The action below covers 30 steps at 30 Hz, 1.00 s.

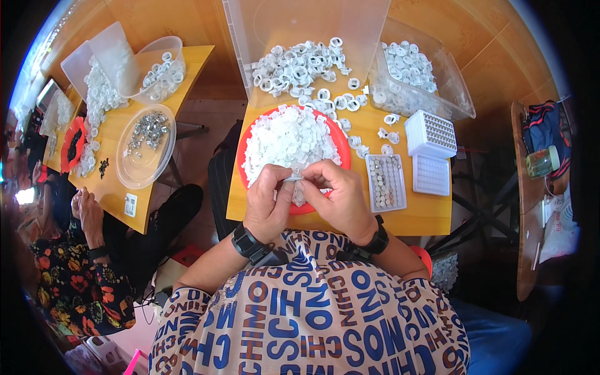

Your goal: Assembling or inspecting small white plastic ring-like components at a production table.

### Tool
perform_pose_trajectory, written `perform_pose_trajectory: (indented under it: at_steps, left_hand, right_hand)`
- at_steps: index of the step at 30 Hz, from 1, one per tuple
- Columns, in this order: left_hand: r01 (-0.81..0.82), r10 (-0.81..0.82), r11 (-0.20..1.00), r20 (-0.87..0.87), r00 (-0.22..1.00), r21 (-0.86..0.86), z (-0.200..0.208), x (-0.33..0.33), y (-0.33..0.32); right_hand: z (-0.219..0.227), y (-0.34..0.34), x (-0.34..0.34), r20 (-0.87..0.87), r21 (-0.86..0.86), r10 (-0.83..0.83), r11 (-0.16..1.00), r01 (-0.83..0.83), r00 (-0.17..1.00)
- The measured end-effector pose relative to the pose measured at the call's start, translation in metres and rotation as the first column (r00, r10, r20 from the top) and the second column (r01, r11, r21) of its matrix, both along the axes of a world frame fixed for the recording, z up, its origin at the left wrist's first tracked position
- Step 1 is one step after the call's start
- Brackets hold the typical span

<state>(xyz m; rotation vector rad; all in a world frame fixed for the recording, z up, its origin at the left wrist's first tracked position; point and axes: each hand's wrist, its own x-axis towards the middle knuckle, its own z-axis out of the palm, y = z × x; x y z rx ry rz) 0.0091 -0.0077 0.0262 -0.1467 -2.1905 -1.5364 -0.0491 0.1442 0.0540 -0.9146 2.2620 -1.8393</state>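
My left hand (pixel 269 199) and my right hand (pixel 336 199) meet over the near edge of a red plate (pixel 345 150). Between their fingertips they pinch a small white plastic part (pixel 292 178); the fingers cover most of it, so its exact shape is unclear. A high heap of small white translucent plastic pieces (pixel 290 140) fills the plate just beyond my hands. Beside my right hand lies a white tray (pixel 400 204) holding several small round discs (pixel 382 178) in rows.
A clear bin (pixel 275 22) stands at the back, with round white fittings (pixel 300 67) spilling forward. Another clear bin (pixel 459 103) of fittings is at right, behind stacked white trays (pixel 431 134). On the left table (pixel 194 69), a co-worker's hands (pixel 89 209) are near a clear bowl (pixel 134 178) of metal parts.
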Motion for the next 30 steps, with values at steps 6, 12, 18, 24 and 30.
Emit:
perform_pose_trajectory:
  at_steps: [6, 12, 18, 24, 30]
  left_hand:
    - [0.011, -0.012, 0.999, -0.024, 1.000, -0.050, -0.002, -0.002, 0.001]
    - [0.054, -0.061, 0.993, 0.064, 0.996, 0.104, -0.009, -0.001, 0.003]
    - [0.075, -0.124, 0.961, 0.170, 0.978, 0.267, -0.012, 0.000, 0.004]
    - [0.070, -0.120, 0.957, 0.165, 0.979, 0.283, -0.014, -0.003, 0.005]
    - [0.068, -0.107, 0.975, 0.179, 0.978, 0.210, -0.006, -0.004, 0.004]
  right_hand:
    - [0.000, 0.002, 0.001, -0.007, 0.063, -0.043, 0.997, 0.044, 0.999]
    - [0.000, 0.002, 0.000, -0.028, 0.073, -0.048, 0.996, 0.050, 0.998]
    - [0.001, 0.004, -0.001, -0.088, 0.133, -0.037, 0.990, 0.048, 0.995]
    - [-0.002, 0.002, -0.004, -0.164, 0.144, -0.046, 0.987, 0.070, 0.985]
    - [-0.003, 0.001, -0.005, -0.223, 0.163, -0.065, 0.981, 0.103, 0.973]
